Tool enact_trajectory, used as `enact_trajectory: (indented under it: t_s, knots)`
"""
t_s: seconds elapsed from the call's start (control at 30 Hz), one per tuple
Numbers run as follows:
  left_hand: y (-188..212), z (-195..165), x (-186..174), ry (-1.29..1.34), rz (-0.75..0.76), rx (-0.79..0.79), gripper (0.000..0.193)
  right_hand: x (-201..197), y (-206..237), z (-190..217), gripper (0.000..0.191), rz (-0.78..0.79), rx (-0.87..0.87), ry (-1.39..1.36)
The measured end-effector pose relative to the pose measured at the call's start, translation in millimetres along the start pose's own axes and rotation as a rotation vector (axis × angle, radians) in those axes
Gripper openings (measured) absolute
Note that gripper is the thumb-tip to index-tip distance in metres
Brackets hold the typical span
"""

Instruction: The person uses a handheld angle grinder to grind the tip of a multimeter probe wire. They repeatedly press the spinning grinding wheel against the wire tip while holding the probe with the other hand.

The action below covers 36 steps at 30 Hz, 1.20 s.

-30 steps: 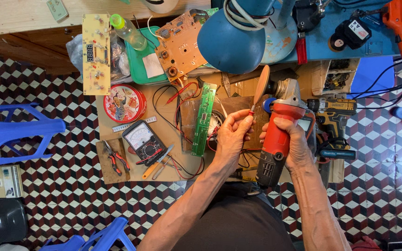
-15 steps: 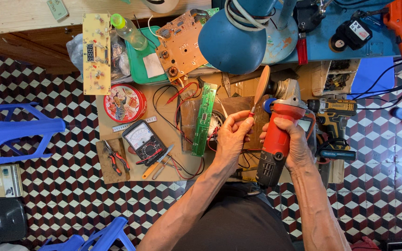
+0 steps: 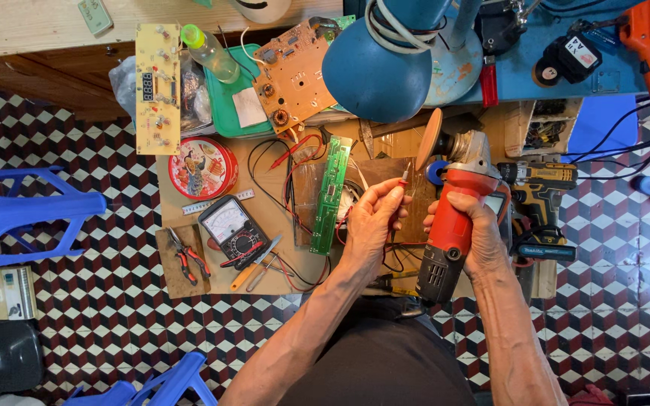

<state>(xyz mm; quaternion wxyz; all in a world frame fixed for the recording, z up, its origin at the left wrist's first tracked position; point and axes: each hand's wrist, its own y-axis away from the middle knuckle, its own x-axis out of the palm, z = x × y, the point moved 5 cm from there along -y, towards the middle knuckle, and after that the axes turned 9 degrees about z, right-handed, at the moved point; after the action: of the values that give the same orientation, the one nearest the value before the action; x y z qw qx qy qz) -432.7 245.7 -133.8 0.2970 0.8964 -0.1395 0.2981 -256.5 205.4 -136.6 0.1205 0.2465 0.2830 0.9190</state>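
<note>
Holding the red angle grinder (image 3: 453, 225) clenched in my right hand (image 3: 483, 233) above the bench (image 3: 197, 286), I steady what looks like a thin probe (image 3: 404, 177) pinched in my left hand (image 3: 374, 218), keeping both wrists still

Low wooden table (image 3: 189, 287): multimeter (image 3: 232, 226), pliers (image 3: 185, 257), round tin (image 3: 202, 167), green circuit board (image 3: 330, 194).

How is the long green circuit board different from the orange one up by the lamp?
The green circuit board is a long narrow strip; the orange circuit board is wide and roughly square. The green one lies on the workbench beside the left hand; the orange one lies tilted farther off, next to the blue lamp. The orange one carries bulkier parts, including a coil. Both lie flat and bare, in no hand.
</note>
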Motion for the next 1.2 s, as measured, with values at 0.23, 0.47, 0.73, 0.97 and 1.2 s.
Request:
enact_trajectory:
  t_s: [0.23,0.47,0.73,0.97,1.2]
  knots:
    - [-4.2,3.4,-1.6,0.014,0.025,-0.018,0.038,1.6,0.0,2.2,0.055,0.003,-0.002,0.006]
    - [-5.9,8.2,-3.3,0.031,0.064,-0.044,0.041,4.3,2.1,3.8,0.050,0.008,0.005,0.013]
    - [-5.9,8.0,-2.3,0.048,0.074,-0.051,0.040,5.4,1.6,3.2,0.048,0.026,0.007,0.013]
    - [-7.1,7.3,-0.7,-0.003,0.066,-0.055,0.039,5.0,0.5,1.8,0.048,0.020,0.022,0.003]
    - [-8.4,9.3,-0.6,0.042,0.092,-0.065,0.041,7.2,0.1,2.6,0.051,0.017,0.013,-0.014]
